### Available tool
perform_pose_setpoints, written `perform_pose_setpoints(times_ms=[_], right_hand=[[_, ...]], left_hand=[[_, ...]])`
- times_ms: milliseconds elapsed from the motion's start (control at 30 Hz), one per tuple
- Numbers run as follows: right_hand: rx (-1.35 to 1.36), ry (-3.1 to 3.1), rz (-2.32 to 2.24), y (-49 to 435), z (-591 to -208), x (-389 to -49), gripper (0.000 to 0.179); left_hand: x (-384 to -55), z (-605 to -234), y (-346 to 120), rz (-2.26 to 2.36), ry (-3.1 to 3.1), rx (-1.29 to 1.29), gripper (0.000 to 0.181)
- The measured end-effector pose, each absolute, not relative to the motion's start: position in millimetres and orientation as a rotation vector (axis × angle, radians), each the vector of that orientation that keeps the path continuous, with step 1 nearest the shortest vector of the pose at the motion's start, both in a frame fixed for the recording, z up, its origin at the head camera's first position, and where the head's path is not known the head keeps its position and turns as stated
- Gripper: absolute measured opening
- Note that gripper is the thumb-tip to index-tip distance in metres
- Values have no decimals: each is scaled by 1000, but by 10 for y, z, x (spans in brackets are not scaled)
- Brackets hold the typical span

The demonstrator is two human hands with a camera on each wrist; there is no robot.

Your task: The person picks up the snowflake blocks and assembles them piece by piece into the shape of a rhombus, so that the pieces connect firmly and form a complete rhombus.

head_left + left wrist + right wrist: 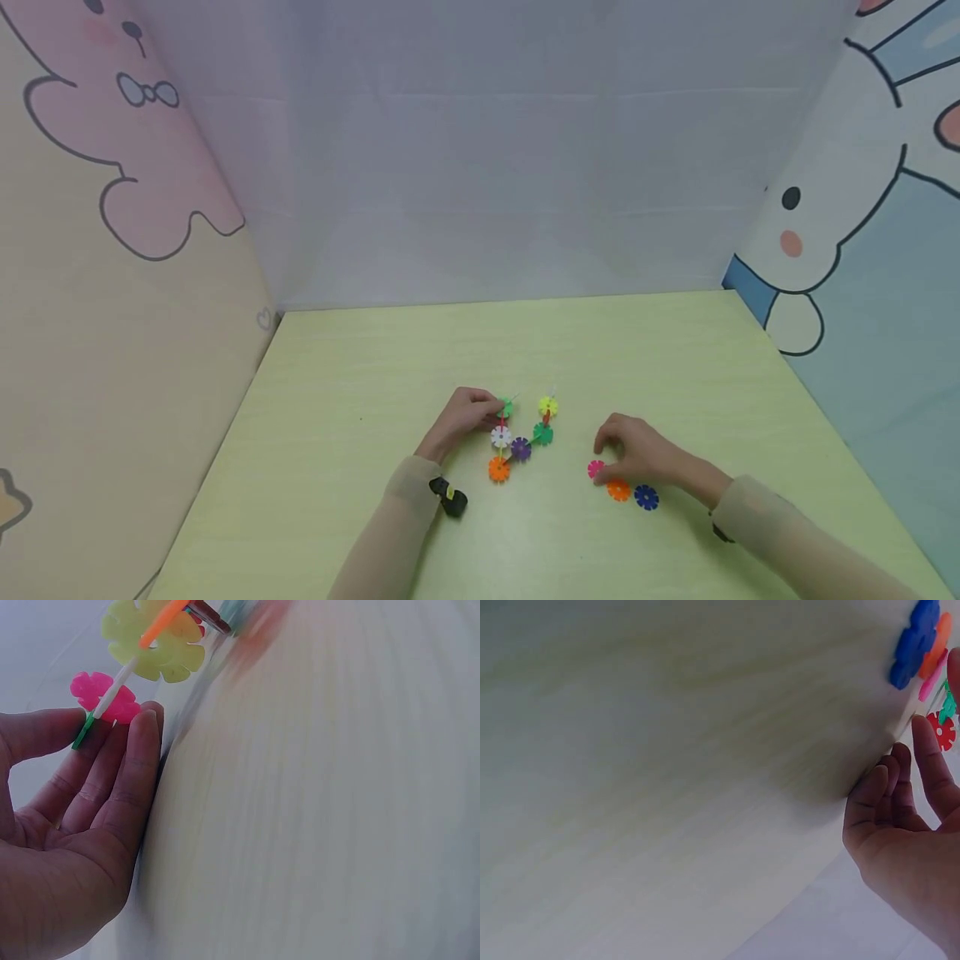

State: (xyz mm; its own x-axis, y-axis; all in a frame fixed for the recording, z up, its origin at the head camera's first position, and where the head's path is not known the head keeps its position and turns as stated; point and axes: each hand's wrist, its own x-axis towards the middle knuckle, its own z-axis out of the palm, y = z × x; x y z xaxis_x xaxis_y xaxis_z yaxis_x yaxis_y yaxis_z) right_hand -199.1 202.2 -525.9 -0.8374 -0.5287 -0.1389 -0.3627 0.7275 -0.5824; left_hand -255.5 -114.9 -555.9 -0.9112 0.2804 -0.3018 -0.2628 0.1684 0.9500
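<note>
A U-shaped chain of flower-shaped plastic discs lies before my left hand (pixel 467 417). Thumb and fingers of that hand pinch a green disc (pixel 506 409) at the chain's left end; in the left wrist view a pink disc (pixel 105 697) sits right beside the fingertips. Along the chain run a white disc (pixel 501 437), an orange disc (pixel 498 469), a purple disc (pixel 521 450) and a yellow disc (pixel 548 407). My right hand (pixel 643 452) hovers low at a loose pink disc (pixel 596 469), its thumb and index finger spread apart around it.
Beside the right hand, a loose orange disc (pixel 618 490) and a dark blue disc (pixel 647 497) lie in a row with the pink one. The pale yellow-green table (pixel 337 375) meets a white back panel (pixel 487 167) and printed side panels.
</note>
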Motion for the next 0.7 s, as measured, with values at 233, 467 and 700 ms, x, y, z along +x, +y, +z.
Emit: perform_pose_setpoints(times_ms=[233, 467, 700], right_hand=[[-687, 2638, -764, 2009, -5243, -1997, 26], [-627, 2614, -778, 1985, -5220, -2026, 22], [-590, 2590, -828, 1956, -5205, -2077, 19]], left_hand=[[-2569, -5576, -1146, 1805, 2023, 21, 22], [-2576, -5594, -1141, 1795, 2030, 27, 21], [-2576, -5590, -1143, 1794, 2034, 24, 22]])
